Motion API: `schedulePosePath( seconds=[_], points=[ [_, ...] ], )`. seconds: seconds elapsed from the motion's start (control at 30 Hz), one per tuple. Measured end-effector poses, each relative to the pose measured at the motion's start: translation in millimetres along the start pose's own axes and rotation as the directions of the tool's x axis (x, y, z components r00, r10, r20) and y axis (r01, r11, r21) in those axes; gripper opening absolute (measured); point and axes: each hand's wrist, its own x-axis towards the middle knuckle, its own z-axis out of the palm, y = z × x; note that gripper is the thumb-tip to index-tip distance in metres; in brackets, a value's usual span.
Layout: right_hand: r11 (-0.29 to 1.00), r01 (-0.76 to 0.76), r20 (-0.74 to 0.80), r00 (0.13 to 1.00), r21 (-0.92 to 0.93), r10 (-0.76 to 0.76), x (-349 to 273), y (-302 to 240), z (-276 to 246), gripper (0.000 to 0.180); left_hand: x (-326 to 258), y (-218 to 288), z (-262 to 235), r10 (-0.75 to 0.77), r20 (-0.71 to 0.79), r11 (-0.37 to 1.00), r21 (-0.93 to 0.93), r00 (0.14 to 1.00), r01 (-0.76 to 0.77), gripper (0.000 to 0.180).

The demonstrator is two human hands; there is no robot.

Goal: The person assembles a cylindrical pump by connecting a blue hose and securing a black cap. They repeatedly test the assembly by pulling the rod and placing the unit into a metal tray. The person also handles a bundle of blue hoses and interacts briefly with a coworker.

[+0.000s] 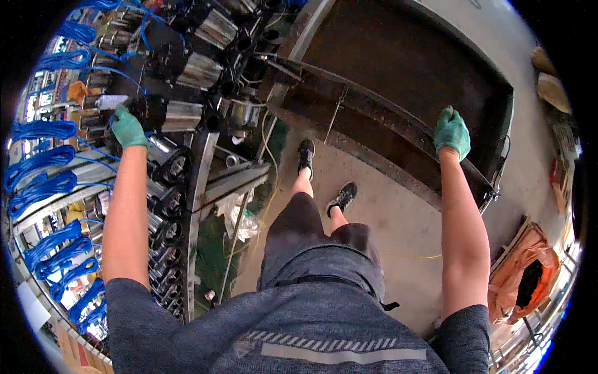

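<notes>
My left hand (129, 129), in a green glove, is at the left among rows of metal-bodied pumps or motors. Its fingers are curled beside a white label (112, 101) and a dark part with a shiny metal cylinder (182, 116). What they close on, if anything, is hidden. My right hand (453, 134), gloved alike, is curled over the near side of a large dark metal trough (398, 43). From above it overlaps the trough's inner edge; whether it touches it, or holds anything, I cannot tell.
Coiled blue cables (47, 159) hang along the left rack. A metal frame (202, 174) stands beside my legs, with a clear plastic bag (243, 218) under it. A yellow hose or cord (269, 140) runs to the floor. An orange sack (523, 274) sits at the lower right.
</notes>
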Motion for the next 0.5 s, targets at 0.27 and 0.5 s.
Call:
schedulePosePath(
  seconds=[0.27, 0.5],
  points=[
    [0.997, 0.073, -0.121, 0.990, -0.014, -0.074, 18.7, 35.5, 34.1, 0.059, 24.3, -15.0, -1.0, 0.083, 0.018, 0.971, 0.224, 0.996, -0.085, 0.074],
    [0.953, 0.226, -0.067, 0.968, -0.204, -0.244, 76.4, 71.3, 50.8, 0.063, -1.7, 4.2, -21.7, 0.312, -0.024, 0.892, 0.352, 0.950, -0.284, 0.035]
  ],
)
